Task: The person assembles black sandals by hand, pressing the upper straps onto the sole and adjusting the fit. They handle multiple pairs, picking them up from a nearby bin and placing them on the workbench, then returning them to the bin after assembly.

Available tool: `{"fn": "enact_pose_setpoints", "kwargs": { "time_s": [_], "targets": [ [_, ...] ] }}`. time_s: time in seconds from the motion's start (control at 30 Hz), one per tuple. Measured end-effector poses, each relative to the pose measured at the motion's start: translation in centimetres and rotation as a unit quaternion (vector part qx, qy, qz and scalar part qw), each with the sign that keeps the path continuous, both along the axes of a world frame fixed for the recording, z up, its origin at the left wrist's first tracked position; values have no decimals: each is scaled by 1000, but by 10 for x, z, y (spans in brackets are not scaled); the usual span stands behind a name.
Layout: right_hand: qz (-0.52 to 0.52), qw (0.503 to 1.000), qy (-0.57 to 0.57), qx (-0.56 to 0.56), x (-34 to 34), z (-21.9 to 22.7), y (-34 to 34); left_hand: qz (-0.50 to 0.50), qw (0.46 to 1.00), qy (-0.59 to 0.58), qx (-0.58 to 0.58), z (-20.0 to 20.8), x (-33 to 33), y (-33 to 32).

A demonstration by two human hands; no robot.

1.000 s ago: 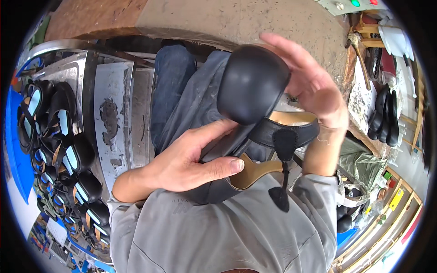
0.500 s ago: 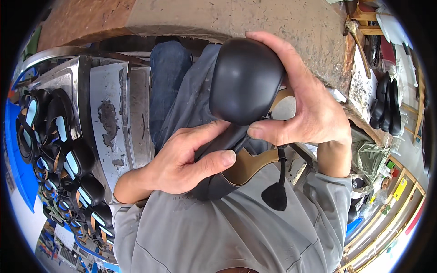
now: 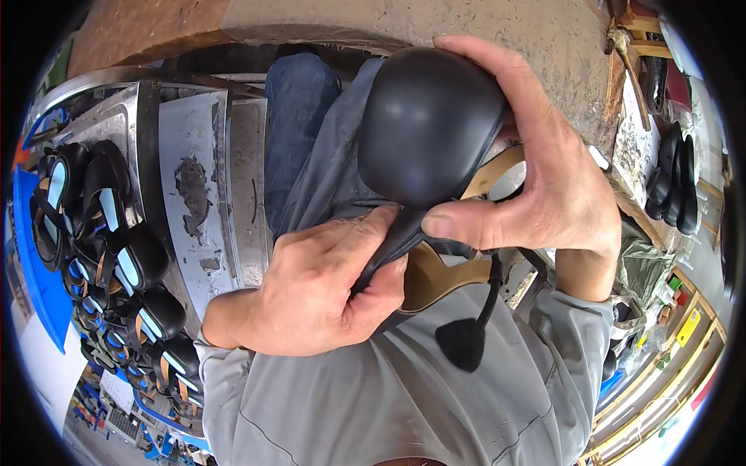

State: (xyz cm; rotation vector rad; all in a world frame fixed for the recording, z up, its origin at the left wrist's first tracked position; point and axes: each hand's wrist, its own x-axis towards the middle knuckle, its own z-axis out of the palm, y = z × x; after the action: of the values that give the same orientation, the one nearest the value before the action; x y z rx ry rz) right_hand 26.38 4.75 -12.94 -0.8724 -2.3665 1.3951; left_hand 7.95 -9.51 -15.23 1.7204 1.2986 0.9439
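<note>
A black shoe (image 3: pixel 431 124) with a smooth rounded toe is held over my lap, its toe pointing away from me. My right hand (image 3: pixel 548 175) wraps the toe's right side, fingers along the far edge and thumb at the near edge. My left hand (image 3: pixel 318 276) pinches the black strap (image 3: pixel 400 237) just behind the toe. The tan lining (image 3: pixel 435 276) shows at the back part near my shirt. From the shoe hangs a thin black strap with a fuzzy, leaf-shaped end (image 3: pixel 462 342). The sole is hidden.
A worn workbench (image 3: pixel 435 27) runs along the far side. At left, many black sandals with light-blue insoles (image 3: pixel 109 206) are piled beside a metal-edged stand (image 3: pixel 194 179). On the right are a hammer (image 3: pixel 628 70), several black shoe pieces (image 3: pixel 674 179) and a wooden rack (image 3: pixel 660 373).
My left hand has closed its thumb and fingers onto the strap, where its thumb was lifted before. The shoe and my right hand have shifted slightly in the picture.
</note>
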Motion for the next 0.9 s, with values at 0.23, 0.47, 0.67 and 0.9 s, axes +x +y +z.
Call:
{"fn": "enact_pose_setpoints", "kwargs": {
  "time_s": [0.23,0.47,0.67,0.9],
  "targets": [
    [97,955,188,-208,-2,-15,35,-15,998,27,57,15,2,4],
    [59,951,265,-145,-5,-29,21,27,993,43,107,8,5,-1],
    [29,965,245,-94,-7,-17,11,50,985,57,153,12,8,8],
    [29,971,238,-15,-9,-9,12,52,984,96,139,22,5,13]
  ]
}}
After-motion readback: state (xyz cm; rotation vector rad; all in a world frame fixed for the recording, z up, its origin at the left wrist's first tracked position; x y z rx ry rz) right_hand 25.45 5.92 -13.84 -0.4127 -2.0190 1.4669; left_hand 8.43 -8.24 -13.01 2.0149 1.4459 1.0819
